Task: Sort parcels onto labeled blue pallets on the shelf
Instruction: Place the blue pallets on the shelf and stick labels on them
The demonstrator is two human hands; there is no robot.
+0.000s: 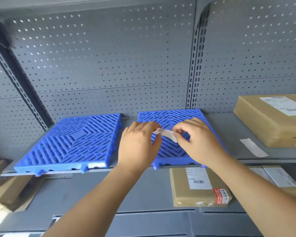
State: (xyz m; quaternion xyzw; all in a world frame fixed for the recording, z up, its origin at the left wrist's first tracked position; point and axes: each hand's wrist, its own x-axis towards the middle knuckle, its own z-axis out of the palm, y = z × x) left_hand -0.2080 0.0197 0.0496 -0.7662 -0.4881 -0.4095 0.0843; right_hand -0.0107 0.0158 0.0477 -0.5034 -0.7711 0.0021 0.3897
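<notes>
Neither blue pallet carries a parcel yet, so by my reckoning the sorting has hardly begun; my left hand (138, 144) and my right hand (195, 142) both pinch a small white label strip (165, 134) over the right pallet (171, 117), which shows no label that I can see; the left pallet (67, 142), at nine o'clock from my hands, bears a white tag on its front edge. Both pallets are slatted blue plastic lying flat on the shelf (220, 127); one taped brown parcel (270, 120) waits at three o'clock on that shelf, another (198, 187) at five o'clock on the shelf below.

Left hand (138, 144), right hand (196, 141) pinching white label strip (166, 134) over right blue pallet (171, 117)
</notes>
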